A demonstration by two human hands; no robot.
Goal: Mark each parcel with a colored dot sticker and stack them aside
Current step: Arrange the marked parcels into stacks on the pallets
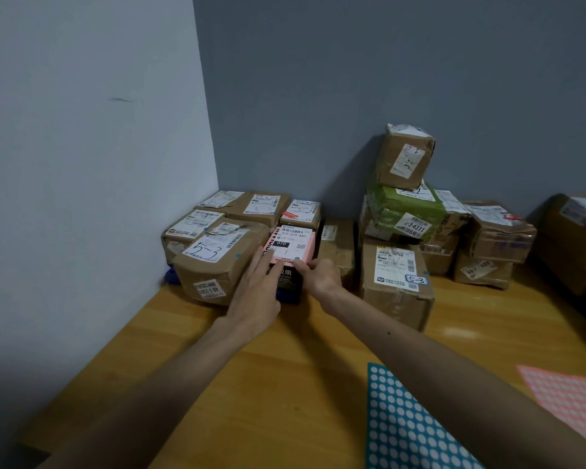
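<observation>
Steadying a pink parcel (290,247) on the corner stack, both hands are on it at once. The left hand (256,292) lies flat, fingers straight and close together, pressed against the parcel's near left edge. The right hand (318,277) curls in and pinches the near right corner. A teal dot (297,258) sits just beside those right fingertips, so this one looks marked and is being placed.

Now the risks. The pink parcel rests on a black box (290,282) that looks narrower than it, so if the hands let go with it off-centre it may tip forward onto the table (251,384). Pushing too hard from the left could skew it away from the big brown parcel (217,262) alongside. With the pinch this near the dot, a dragging fingertip could lift or crease the sticker.

Over to the right, a small brown parcel (405,157) perches tilted on the green parcel (403,211). A careless reach there for the next one could bring it down. The teal sticker sheet (403,428) lies right under the right forearm, easy to sweep aside.
</observation>
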